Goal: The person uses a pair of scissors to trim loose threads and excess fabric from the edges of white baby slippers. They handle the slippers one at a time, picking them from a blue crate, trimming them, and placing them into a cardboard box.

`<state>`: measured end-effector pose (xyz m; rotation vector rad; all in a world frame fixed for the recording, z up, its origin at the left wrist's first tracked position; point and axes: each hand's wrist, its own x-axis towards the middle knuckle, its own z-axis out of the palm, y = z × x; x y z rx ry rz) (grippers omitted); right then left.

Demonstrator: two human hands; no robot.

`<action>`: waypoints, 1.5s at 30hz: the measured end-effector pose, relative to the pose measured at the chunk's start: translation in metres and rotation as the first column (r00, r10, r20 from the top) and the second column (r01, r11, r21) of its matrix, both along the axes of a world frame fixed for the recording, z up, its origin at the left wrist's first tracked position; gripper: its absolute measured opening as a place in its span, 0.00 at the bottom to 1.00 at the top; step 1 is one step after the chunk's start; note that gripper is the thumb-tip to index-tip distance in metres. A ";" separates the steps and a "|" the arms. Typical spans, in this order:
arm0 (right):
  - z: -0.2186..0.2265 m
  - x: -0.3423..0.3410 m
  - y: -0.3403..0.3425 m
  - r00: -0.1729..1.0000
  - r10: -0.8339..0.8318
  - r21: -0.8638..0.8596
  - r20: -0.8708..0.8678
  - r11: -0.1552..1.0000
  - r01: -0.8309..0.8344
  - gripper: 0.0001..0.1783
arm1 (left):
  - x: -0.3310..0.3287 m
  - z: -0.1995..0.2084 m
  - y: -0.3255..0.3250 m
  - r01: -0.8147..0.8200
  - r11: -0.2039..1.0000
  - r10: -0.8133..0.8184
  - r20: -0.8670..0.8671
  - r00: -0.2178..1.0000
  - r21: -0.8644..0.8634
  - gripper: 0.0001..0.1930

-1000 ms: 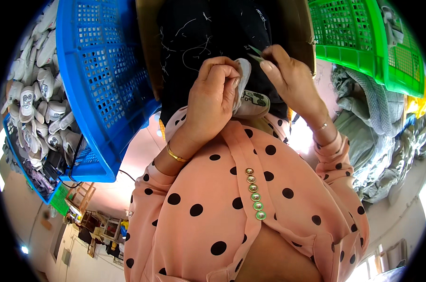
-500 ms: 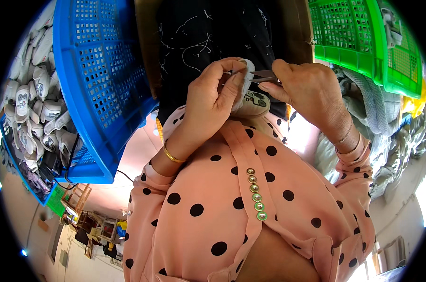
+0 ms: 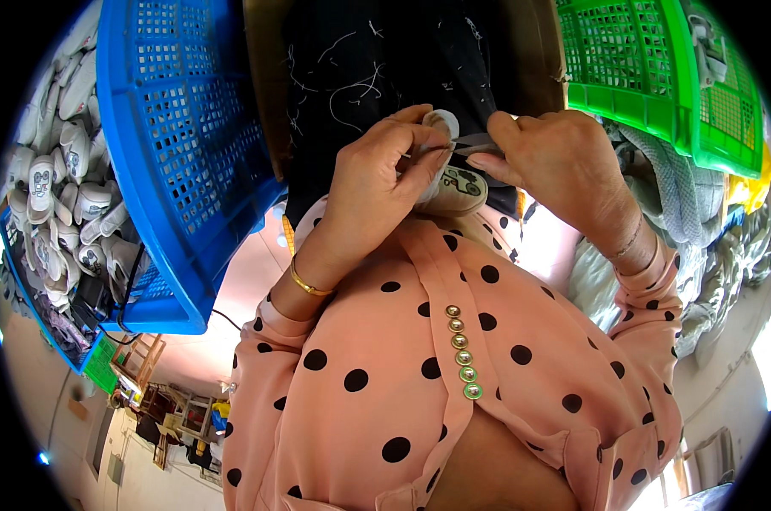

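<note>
Between crates, left hand (image 3: 377, 183) and right hand (image 3: 556, 162) pinch a small shoe (image 3: 453, 183).

Bright, even daylight, colours saturated. Blown-out white patches at far right edge and lower left rim. Soft shadow under the left hand (image 3: 377, 183) on the peach dotted blouse (image 3: 419, 375). Centre sharp; heavy fisheye bend on blue crate (image 3: 160, 153) and green crate (image 3: 649, 68), black vignette ring, rim detail smeared
</note>
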<state>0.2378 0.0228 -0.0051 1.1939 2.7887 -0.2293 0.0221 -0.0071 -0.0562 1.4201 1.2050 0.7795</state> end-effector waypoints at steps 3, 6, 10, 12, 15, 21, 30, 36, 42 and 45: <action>0.001 -0.001 0.001 1.000 0.001 0.000 0.005 1.000 -0.001 0.22 | 0.000 0.001 0.000 0.008 1.000 -0.008 -0.026 1.000 0.004 0.07; 0.001 0.000 0.001 1.000 0.006 -0.009 -0.015 1.000 -0.006 0.21 | 0.001 0.000 -0.001 0.010 0.999 -0.008 -0.063 0.998 0.038 0.07; 0.002 0.000 0.001 1.000 0.020 -0.011 -0.009 1.000 -0.020 0.21 | 0.004 -0.001 -0.001 0.032 0.990 -0.014 -0.127 0.992 0.141 0.05; 0.003 -0.001 0.001 1.000 0.024 -0.009 -0.008 1.000 -0.024 0.21 | 0.005 -0.001 -0.001 0.036 0.987 -0.015 -0.133 0.991 0.157 0.05; 0.005 -0.002 0.001 1.000 0.031 0.008 -0.002 0.999 -0.031 0.21 | 0.007 -0.001 -0.002 0.048 0.985 -0.023 -0.148 0.989 0.166 0.05; 0.006 -0.006 -0.001 0.998 0.057 0.082 0.035 0.995 -0.060 0.19 | 0.009 -0.004 -0.002 0.055 0.973 -0.018 -0.163 0.986 0.226 0.05; -0.004 -0.004 0.002 0.995 -0.076 -0.004 -0.070 0.997 0.076 0.22 | 0.008 -0.013 -0.006 -0.033 0.978 0.046 -0.058 0.997 0.207 0.05; -0.036 -0.005 -0.004 0.584 -0.640 -0.683 -0.500 0.706 0.189 0.21 | 0.004 -0.014 -0.009 -0.060 0.998 0.056 0.108 0.993 0.036 0.04; -0.055 -0.024 -0.008 0.366 -0.870 -0.932 -0.330 0.362 0.019 0.11 | -0.020 -0.002 0.007 -0.190 0.982 0.187 0.136 0.973 0.011 0.09; -0.055 -0.019 -0.007 0.318 -0.895 -0.947 -0.315 0.317 -0.047 0.10 | -0.056 0.002 0.028 -0.250 0.833 0.413 -0.254 0.874 0.493 0.08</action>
